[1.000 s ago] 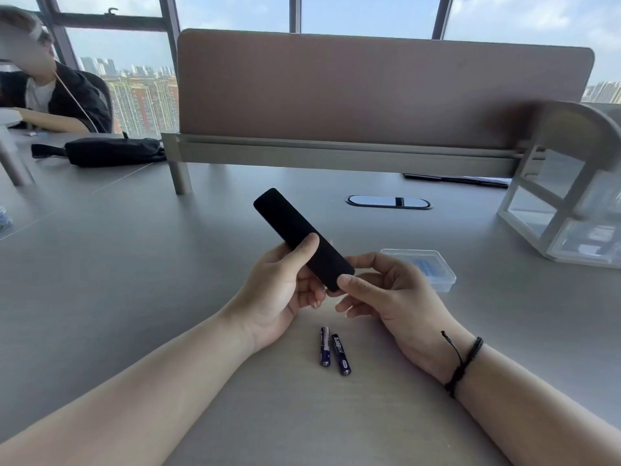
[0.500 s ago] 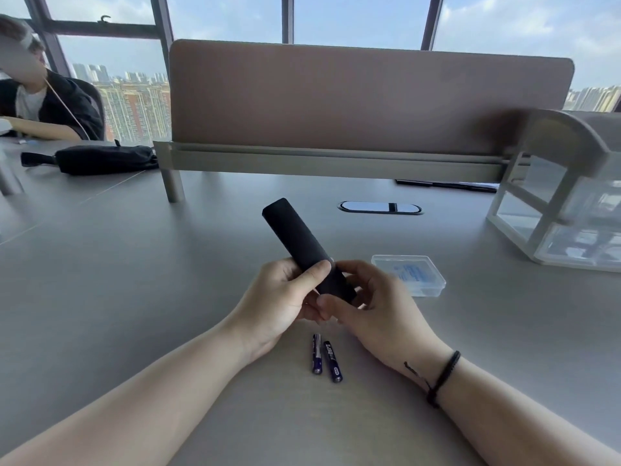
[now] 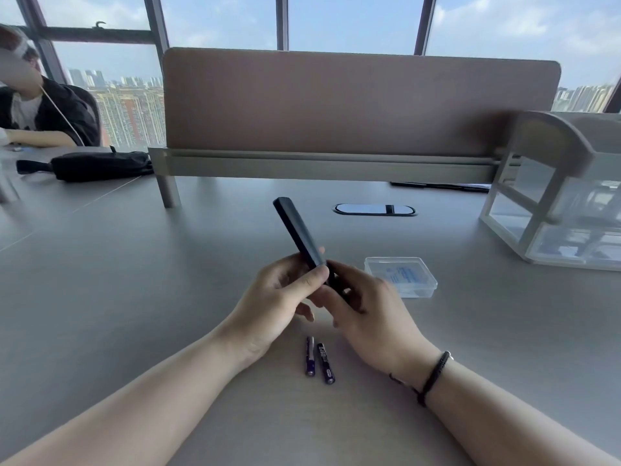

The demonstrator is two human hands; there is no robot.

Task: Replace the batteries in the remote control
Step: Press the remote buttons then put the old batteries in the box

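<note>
A slim black remote control (image 3: 297, 232) is held above the grey table (image 3: 134, 280), its far end pointing up and to the left, turned partly on its edge. My left hand (image 3: 279, 304) grips its near part, thumb on the upper side. My right hand (image 3: 366, 314) is closed around its near end, which the fingers hide. Two purple batteries (image 3: 318, 359) lie side by side on the table just below both hands.
A small clear plastic box (image 3: 401, 275) sits right of my hands. A white organiser with clear drawers (image 3: 554, 210) stands at the far right. A brown desk divider (image 3: 353, 102) closes the back. Another person and a black bag (image 3: 97, 164) are at the far left.
The remote has turned from flat towards its edge and tipped steeper. My right hand has closed further over its near end. The batteries have not moved on the table.
</note>
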